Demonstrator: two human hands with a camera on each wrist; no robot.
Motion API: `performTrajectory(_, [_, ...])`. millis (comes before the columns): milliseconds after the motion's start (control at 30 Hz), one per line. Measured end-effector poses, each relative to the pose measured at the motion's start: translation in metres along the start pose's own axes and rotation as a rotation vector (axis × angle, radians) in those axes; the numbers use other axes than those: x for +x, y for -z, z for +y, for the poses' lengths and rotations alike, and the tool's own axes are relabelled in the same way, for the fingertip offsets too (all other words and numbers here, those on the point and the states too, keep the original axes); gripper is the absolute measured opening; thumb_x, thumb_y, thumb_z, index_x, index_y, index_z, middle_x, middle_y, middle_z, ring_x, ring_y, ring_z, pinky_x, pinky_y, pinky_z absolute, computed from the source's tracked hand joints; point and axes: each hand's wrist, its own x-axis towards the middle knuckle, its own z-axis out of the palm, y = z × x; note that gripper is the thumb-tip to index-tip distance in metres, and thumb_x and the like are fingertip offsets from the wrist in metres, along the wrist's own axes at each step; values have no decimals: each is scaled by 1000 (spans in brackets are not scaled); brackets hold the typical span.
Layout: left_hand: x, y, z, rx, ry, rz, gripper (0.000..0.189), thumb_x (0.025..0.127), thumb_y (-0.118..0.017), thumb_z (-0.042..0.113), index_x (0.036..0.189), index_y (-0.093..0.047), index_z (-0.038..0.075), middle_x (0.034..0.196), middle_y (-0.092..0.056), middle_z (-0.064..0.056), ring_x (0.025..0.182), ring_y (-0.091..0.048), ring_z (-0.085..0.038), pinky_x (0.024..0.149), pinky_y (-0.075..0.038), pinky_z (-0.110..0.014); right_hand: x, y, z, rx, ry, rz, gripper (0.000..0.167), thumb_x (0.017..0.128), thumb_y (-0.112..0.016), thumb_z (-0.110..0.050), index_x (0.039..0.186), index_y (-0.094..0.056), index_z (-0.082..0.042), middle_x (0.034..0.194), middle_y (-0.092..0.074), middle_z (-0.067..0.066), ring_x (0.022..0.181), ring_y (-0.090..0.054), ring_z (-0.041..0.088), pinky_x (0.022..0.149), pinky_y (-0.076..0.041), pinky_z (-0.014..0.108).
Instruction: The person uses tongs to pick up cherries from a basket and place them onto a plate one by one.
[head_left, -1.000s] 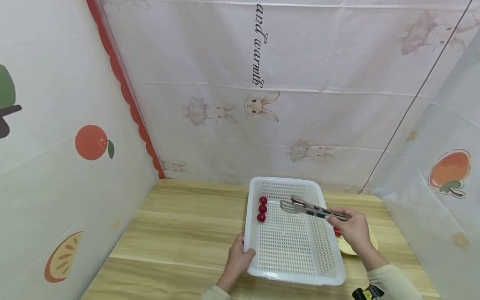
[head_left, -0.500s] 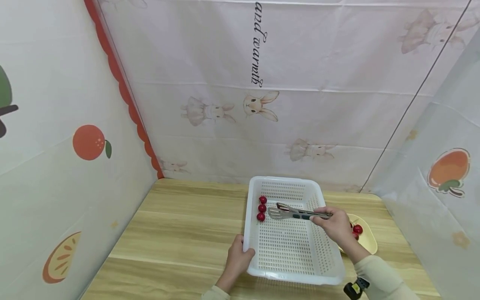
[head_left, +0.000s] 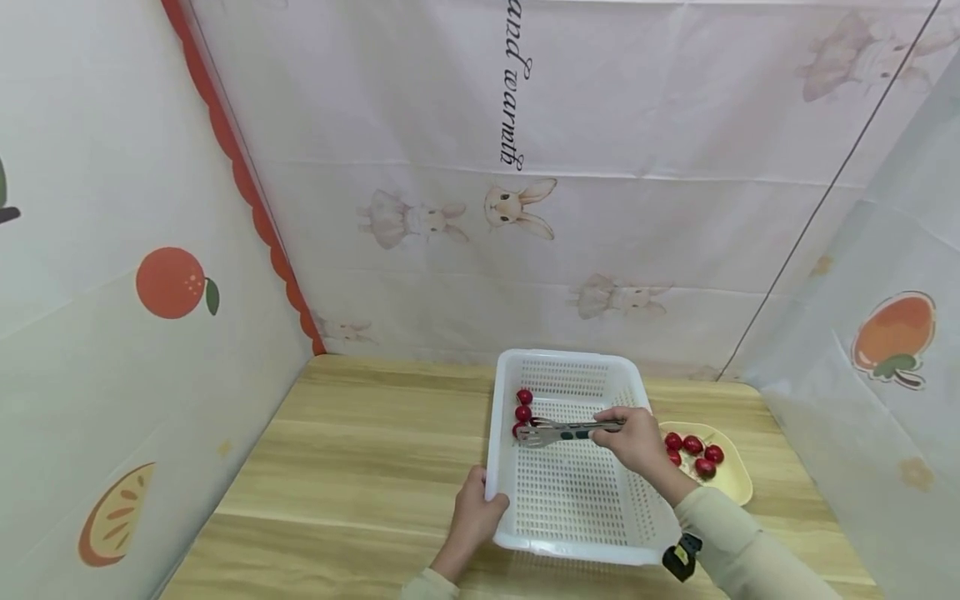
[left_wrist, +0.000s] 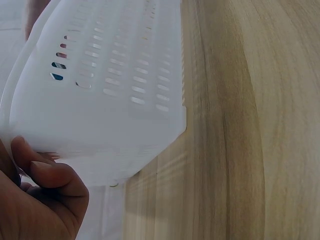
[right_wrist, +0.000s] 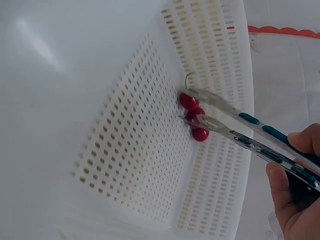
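My left hand (head_left: 478, 506) grips the near left side of a white perforated plastic basket (head_left: 555, 547); in the left wrist view, its curled fingers (left_wrist: 57, 177) show at the basket's rim. With my right hand (head_left: 636, 440) I hold a pair of metal tongs (head_left: 561, 432) over the basket. Three red cherries lie in a row along the basket's left wall, the far one (head_left: 524, 397) clear of the tongs. In the right wrist view the parted tong tips straddle the stemmed cherry (right_wrist: 189, 102), the nearest of the row, and one tip overlaps the middle cherry.
Right of the basket, a yellow plate (head_left: 738, 482) bears several more cherries (head_left: 705, 467), partly behind my right forearm. Everything stands on a wood-grain table (head_left: 360, 467), enclosed by printed cloth walls (head_left: 450, 275) at the back and sides.
My right hand has moved the tongs left and nearer, down to the nearest cherry in the row. The plate of cherries has come into fuller view. My left hand keeps its hold on the basket.
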Motion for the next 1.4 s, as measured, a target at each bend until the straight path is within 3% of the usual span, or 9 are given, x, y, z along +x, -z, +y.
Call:
performTrajectory(267, [-1,1,2,-1,1,1,25,71,-58,-3,94,-48,-4,81,-58,-11,74,-58,-25,60,-52,-37,10,-9,-4,2,43,-12,18,73,-70,0,91,-68,3,78,-67,8,64,-62,16,54,-50,29])
performTrajectory(633, [0,1,5,-32,25,-17,29,72,-58,-4,99,-48,-7,88,-59,-19,78,-61,-28,63,-54,-40,18,-14,-8,-48,110,26,13,70,-69,1,83,-70,-1,73,-66,5,57,-56,12,49,-46,28])
performTrajectory(1067, [3,1,2,-23,52,-25,31,73,-58,-3,102,-48,-7,93,-59,-20,83,-61,-31,67,-54,-42,16,4,-17,-44,135,83,13,72,-68,-1,85,-71,-1,78,-68,9,61,-60,14,53,-49,27])
performTrajectory(1400, [-1,1,3,-41,10,-15,27,71,-58,-4,96,-48,-6,89,-59,-19,77,-62,-29,61,-54,-40,-2,22,-16,-45,123,88,14,71,-70,-4,85,-71,-2,78,-68,7,64,-57,14,53,-48,27])
